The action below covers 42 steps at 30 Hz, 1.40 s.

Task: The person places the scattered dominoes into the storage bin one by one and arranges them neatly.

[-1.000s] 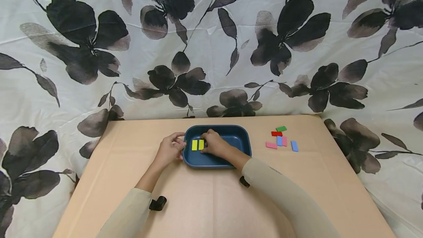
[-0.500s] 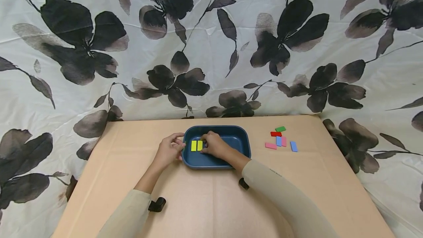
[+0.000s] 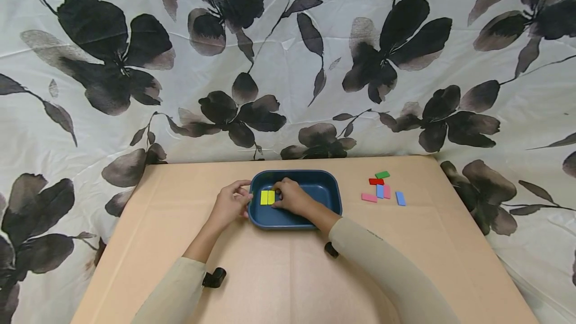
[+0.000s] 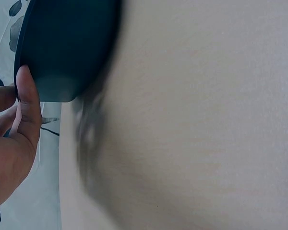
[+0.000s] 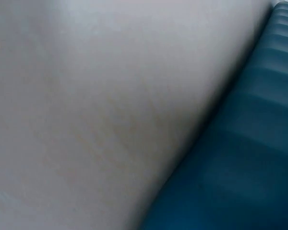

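Two flat rectangular yellow tiles stand side by side at the left end of a dark blue tray (image 3: pixel 315 220). The left yellow tile (image 3: pixel 263 197) and the right yellow tile (image 3: pixel 271 197) now meet edge to edge. My right hand (image 3: pixel 293 197) reaches into the tray and pinches the right tile at its far and near ends. At the tray's left end, my left hand (image 3: pixel 231 205) grips the rim. The left wrist view shows its thumb (image 4: pixel 29 96) against the outer wall, with other fingers behind the rim. In the right wrist view only the tray's outer side (image 5: pixel 240 158) and the table appear.
Right of the tray, several similar tiles lie loose on the tan table (image 3: pixel 288 274): a green tile (image 3: pixel 382 175), a red tile (image 3: pixel 376 181), a pink tile (image 3: pixel 369 197) and a blue tile (image 3: pixel 400 198) among them. A floral cloth (image 3: pixel 288 64) hangs behind.
My right hand has slid the right yellow tile leftward, closing the gap to the left tile. My left hand stays at the tray's rim.
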Each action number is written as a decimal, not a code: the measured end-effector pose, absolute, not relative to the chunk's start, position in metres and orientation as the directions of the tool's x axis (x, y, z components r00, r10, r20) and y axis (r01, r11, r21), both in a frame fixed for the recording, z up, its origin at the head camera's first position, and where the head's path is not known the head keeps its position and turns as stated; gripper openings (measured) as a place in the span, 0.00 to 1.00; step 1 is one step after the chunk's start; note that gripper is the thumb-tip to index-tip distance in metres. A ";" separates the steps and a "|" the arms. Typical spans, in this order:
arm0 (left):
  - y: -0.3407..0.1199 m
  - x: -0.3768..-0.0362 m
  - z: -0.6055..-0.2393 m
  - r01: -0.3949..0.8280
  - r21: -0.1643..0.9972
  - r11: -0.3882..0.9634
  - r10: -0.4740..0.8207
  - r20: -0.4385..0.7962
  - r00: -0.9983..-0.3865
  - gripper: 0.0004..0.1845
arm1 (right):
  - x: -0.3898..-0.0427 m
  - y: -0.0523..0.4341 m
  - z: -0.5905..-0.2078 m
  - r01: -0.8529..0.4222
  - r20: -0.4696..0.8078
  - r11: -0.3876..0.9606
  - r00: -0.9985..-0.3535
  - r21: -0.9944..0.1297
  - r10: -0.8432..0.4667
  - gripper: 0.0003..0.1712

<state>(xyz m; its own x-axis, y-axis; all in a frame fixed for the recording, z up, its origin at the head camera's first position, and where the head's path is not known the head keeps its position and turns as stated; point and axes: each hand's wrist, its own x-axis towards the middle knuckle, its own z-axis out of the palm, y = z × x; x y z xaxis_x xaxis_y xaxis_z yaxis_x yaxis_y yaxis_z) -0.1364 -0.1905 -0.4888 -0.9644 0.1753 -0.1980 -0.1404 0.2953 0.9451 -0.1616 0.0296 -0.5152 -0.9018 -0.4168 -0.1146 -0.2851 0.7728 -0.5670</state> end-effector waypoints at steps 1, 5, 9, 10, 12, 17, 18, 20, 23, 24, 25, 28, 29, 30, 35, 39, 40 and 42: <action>-0.190 -0.137 -0.489 -0.141 0.945 0.295 0.175 -0.199 -0.964 0.23 | -0.163 0.030 -0.516 -0.288 -0.113 0.771 -0.901 -0.568 -0.419 0.28; -0.189 -0.140 -0.491 -0.144 0.942 0.303 0.167 -0.201 -0.965 0.23 | -0.168 0.032 -0.519 -0.298 -0.104 0.766 -0.899 -0.570 -0.426 0.28; -0.188 -0.143 -0.492 -0.142 0.941 0.306 0.163 -0.199 -0.966 0.23 | -0.172 0.033 -0.520 -0.309 -0.096 0.763 -0.896 -0.568 -0.434 0.28; -0.187 -0.143 -0.492 -0.140 0.942 0.305 0.163 -0.197 -0.967 0.24 | -0.173 0.033 -0.521 -0.311 -0.096 0.763 -0.895 -0.567 -0.436 0.28; -0.186 -0.144 -0.492 -0.140 0.942 0.304 0.160 -0.196 -0.967 0.23 | -0.175 0.034 -0.522 -0.313 -0.097 0.763 -0.893 -0.565 -0.439 0.28; -0.184 -0.148 -0.494 -0.143 0.942 0.304 0.146 -0.194 -0.970 0.23 | -0.180 0.036 -0.522 -0.314 -0.106 0.763 -0.889 -0.565 -0.444 0.28; -0.183 -0.148 -0.493 -0.142 0.942 0.304 0.144 -0.192 -0.971 0.23 | -0.181 0.036 -0.522 -0.314 -0.108 0.763 -0.889 -0.565 -0.446 0.28; -0.182 -0.149 -0.494 -0.140 0.942 0.305 0.140 -0.189 -0.972 0.23 | -0.183 0.037 -0.522 -0.313 -0.111 0.761 -0.887 -0.568 -0.448 0.29; -0.181 -0.151 -0.494 -0.137 0.942 0.306 0.135 -0.186 -0.973 0.23 | -0.186 0.038 -0.522 -0.316 -0.109 0.758 -0.886 -0.571 -0.451 0.29; -0.180 -0.152 -0.495 -0.138 0.942 0.307 0.133 -0.186 -0.974 0.23 | -0.187 0.038 -0.522 -0.318 -0.108 0.757 -0.885 -0.571 -0.453 0.29; -0.180 -0.153 -0.495 -0.137 0.942 0.307 0.132 -0.185 -0.974 0.23 | -0.188 0.039 -0.522 -0.319 -0.107 0.756 -0.884 -0.571 -0.454 0.28; -0.179 -0.155 -0.496 -0.135 0.943 0.304 0.128 -0.181 -0.975 0.23 | -0.191 0.040 -0.523 -0.325 -0.105 0.754 -0.882 -0.571 -0.459 0.28; -0.178 -0.155 -0.496 -0.135 0.944 0.303 0.126 -0.180 -0.976 0.23 | -0.192 0.040 -0.523 -0.327 -0.104 0.753 -0.881 -0.571 -0.462 0.28; -0.178 -0.156 -0.496 -0.134 0.944 0.301 0.125 -0.179 -0.976 0.23 | -0.193 0.040 -0.523 -0.328 -0.104 0.752 -0.880 -0.572 -0.464 0.28; -0.175 -0.159 -0.495 -0.138 0.948 0.288 0.121 -0.179 -0.976 0.23 | -0.199 0.042 -0.525 -0.340 -0.093 0.745 -0.877 -0.573 -0.472 0.29; -0.173 -0.162 -0.496 -0.141 0.948 0.284 0.113 -0.179 -0.977 0.23 | -0.204 0.044 -0.528 -0.357 -0.082 0.740 -0.871 -0.569 -0.484 0.29; -0.173 -0.162 -0.496 -0.141 0.948 0.286 0.110 -0.179 -0.978 0.23 | -0.205 0.044 -0.528 -0.359 -0.082 0.740 -0.870 -0.569 -0.486 0.29; -0.172 -0.164 -0.497 -0.139 0.947 0.290 0.105 -0.176 -0.979 0.23 | -0.207 0.045 -0.528 -0.364 -0.078 0.736 -0.868 -0.570 -0.490 0.29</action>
